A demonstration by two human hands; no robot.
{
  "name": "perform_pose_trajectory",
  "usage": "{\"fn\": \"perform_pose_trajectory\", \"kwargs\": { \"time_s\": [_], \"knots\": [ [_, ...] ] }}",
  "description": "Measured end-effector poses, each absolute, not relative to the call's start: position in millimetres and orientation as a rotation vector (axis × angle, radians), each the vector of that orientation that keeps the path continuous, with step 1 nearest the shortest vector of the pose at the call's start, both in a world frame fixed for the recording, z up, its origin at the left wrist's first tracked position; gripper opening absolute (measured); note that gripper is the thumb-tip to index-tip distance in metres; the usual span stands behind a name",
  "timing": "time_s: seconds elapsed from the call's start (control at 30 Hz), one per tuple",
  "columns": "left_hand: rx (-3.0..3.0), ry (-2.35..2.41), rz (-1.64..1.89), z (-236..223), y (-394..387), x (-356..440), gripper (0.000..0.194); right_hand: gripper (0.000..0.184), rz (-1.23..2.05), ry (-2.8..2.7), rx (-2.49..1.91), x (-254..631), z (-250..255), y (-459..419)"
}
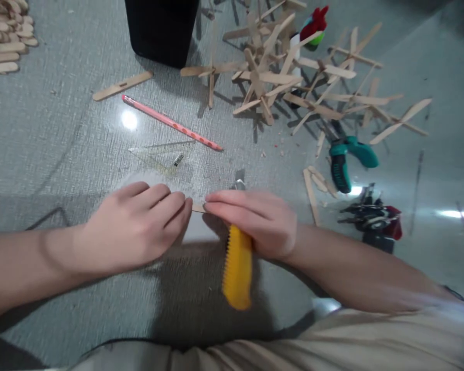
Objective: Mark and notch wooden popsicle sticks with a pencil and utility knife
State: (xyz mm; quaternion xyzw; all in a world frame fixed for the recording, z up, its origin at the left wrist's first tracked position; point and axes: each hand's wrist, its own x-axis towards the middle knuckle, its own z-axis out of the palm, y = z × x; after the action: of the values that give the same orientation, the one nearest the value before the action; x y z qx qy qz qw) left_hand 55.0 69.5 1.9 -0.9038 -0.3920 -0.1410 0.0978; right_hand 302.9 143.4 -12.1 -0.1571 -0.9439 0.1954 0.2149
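Observation:
Between my two hands a short bit of a wooden craft stick (198, 208) shows. My left hand (139, 221) is closed around its left part, knuckles up. My right hand (255, 216) is closed on a yellow utility knife (237, 270), its fingertips at the stick's right end. The knife's ridged handle sticks out below the palm, and a metal tip shows above the fingers. Under the hands lies a white sheet or disc (201, 229), mostly covered. Beyond it are a clear set square (162, 154) and a pink pencil (174, 123).
A slotted craft stick (122, 86) lies near a black container (162, 31). Crossed-stick pieces (263, 77) are heaped at the back right. Teal-handled pliers (348, 154), loose sticks (312, 196) and a dark metal multi-tool (373, 214) lie right. Stacked sticks (3, 46) sit far left.

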Motion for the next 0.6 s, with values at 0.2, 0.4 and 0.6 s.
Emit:
{"fn": "perform_pose_trajectory", "kwargs": {
  "time_s": [0.2,0.4,0.6],
  "knots": [
    [-2.722,-0.954,-0.430,-3,75,61,0.023,0.022,0.123,-2.798,-0.409,298,-21,134],
    [-2.858,-1.223,-0.494,-13,83,63,0.029,0.029,0.092,-2.788,-0.515,297,-24,133],
    [-2.895,-1.684,-0.774,6,90,72,0.020,0.021,0.182,-2.612,-0.767,309,3,129]
  ]
}}
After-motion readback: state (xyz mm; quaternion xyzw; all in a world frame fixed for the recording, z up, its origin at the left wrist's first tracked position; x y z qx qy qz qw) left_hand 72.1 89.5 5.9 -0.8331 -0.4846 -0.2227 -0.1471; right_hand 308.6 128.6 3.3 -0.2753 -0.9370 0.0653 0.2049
